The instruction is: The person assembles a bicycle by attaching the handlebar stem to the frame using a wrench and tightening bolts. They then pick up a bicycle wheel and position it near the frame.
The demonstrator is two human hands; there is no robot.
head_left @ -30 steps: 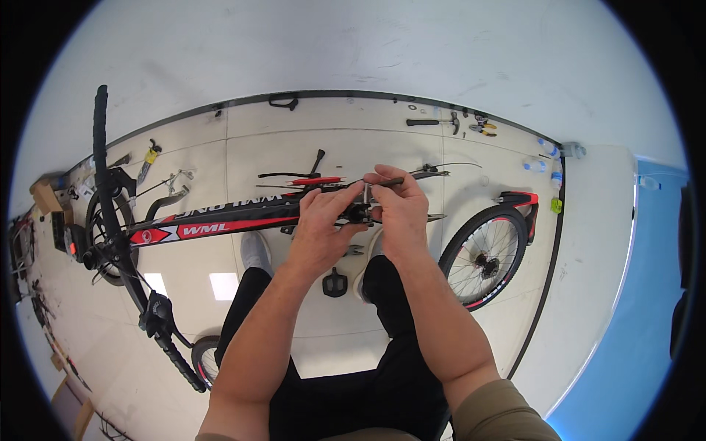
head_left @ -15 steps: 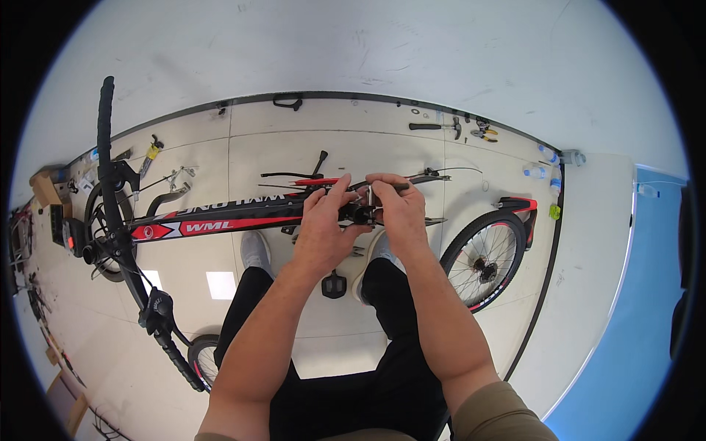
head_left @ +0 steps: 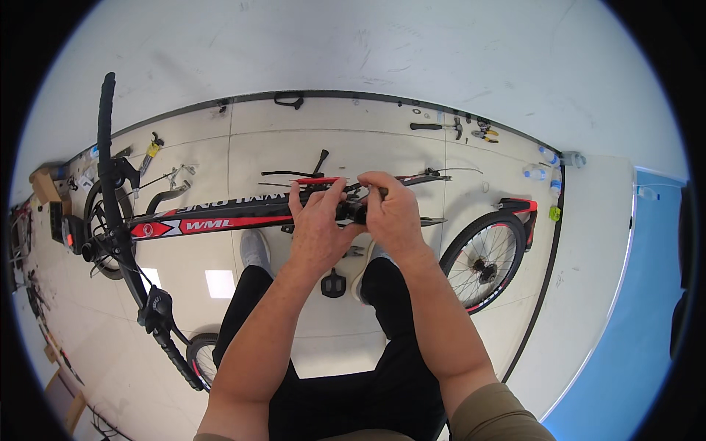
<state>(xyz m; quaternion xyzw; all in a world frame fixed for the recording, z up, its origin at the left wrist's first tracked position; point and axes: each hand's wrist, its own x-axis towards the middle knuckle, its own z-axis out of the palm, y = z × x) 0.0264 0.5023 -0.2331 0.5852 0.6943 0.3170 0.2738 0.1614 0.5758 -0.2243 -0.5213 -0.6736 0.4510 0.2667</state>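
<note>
A black, red and white bicycle frame (head_left: 257,221) runs across in front of me, with its handlebar (head_left: 118,213) at the left. My left hand (head_left: 320,224) is laid over the frame's right end, its fingers wrapped across the tube. Close beside it, my right hand (head_left: 392,218) is closed in a pinch on a small rod-shaped thing with a dark end (head_left: 383,192). Most of that thing is hidden by the fingers. Between the two hands a dark frame part (head_left: 358,212) shows in part. A black pedal (head_left: 333,284) hangs below, between my shoes.
A loose wheel (head_left: 482,262) and a red-black fender (head_left: 523,213) lie at the right. Along the wall are a hammer (head_left: 439,126), yellow-handled pliers (head_left: 485,134) and water bottles (head_left: 535,174). A yellow-black tool (head_left: 152,149) lies at far left, near a cardboard box (head_left: 45,187).
My right hand has turned and its fingers have curled inward, so the rod's dark end now points differently and its silver part is covered. My left hand has shifted slightly left, its fingers more spread.
</note>
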